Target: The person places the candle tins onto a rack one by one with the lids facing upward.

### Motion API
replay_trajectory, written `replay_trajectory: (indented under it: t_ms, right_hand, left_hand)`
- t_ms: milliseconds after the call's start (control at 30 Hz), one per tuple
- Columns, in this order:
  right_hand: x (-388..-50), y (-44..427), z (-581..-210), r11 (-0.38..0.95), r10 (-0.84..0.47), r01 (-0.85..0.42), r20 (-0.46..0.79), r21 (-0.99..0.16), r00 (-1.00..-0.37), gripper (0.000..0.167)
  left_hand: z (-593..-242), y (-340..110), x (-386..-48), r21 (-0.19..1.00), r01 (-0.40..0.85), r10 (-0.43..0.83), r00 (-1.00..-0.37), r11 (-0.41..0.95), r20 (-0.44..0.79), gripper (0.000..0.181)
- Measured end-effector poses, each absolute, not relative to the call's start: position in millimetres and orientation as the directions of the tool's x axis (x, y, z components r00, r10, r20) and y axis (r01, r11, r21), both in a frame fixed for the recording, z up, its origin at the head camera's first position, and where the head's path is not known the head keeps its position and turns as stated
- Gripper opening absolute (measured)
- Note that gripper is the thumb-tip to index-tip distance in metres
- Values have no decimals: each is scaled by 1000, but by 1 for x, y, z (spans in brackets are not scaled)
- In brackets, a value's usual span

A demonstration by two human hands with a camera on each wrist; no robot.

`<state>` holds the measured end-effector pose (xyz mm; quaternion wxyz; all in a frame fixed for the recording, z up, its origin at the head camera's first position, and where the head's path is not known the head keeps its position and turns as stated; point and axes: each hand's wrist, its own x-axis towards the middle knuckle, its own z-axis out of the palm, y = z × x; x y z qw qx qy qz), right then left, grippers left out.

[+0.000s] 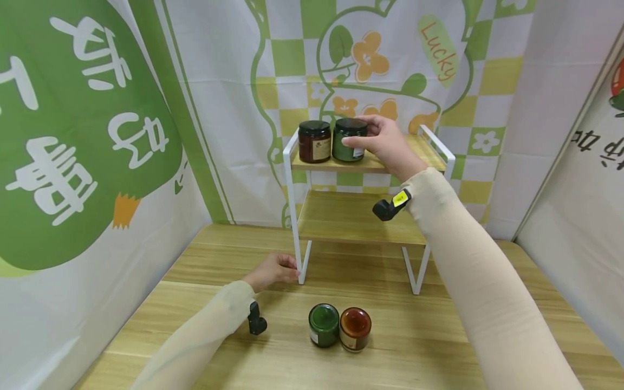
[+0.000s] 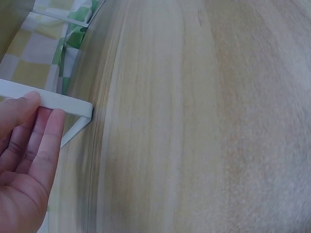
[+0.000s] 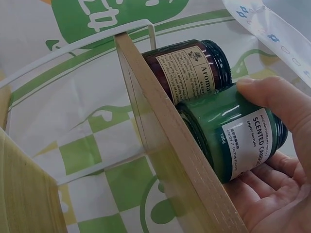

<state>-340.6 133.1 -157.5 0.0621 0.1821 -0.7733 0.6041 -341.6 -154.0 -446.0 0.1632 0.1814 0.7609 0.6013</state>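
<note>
My right hand [image 1: 385, 142] grips a green scented candle jar [image 3: 233, 131] with a black lid, thumb on one side and fingers round the other. The jar stands at the left part of the top board of a small two-tier shelf [image 1: 361, 216], beside a dark brown candle jar [image 1: 314, 143] with a cream label. Low at the shelf's left side, my left hand [image 1: 274, 272] pinches the white metal leg [image 2: 63, 103] between thumb and fingers. On the table in front lie another green jar [image 1: 324, 325] and an amber jar [image 1: 355, 329], side by side.
The shelf stands on a wood-grain table [image 1: 205, 303]. White rails [image 1: 437, 147] rise at both ends of its top board. Printed fabric [image 1: 214, 108] hangs behind and on both sides. The lower board [image 1: 361, 216] sits between the legs.
</note>
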Motion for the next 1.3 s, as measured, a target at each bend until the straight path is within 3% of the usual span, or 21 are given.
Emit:
replay_trajectory:
  t_ms: [1133,1300]
  right_hand:
    - [-341,131,-157,257,-244,-347,287,-902,-926,65]
    - [-341,133,-154,272,-267,-348,277,-897,-923,73]
  left_hand:
    - [-449,-155,-344,975,81,471,-882,205,-26,9]
    - [-448,-155,-344,975,79,469,-883,206,-28,13]
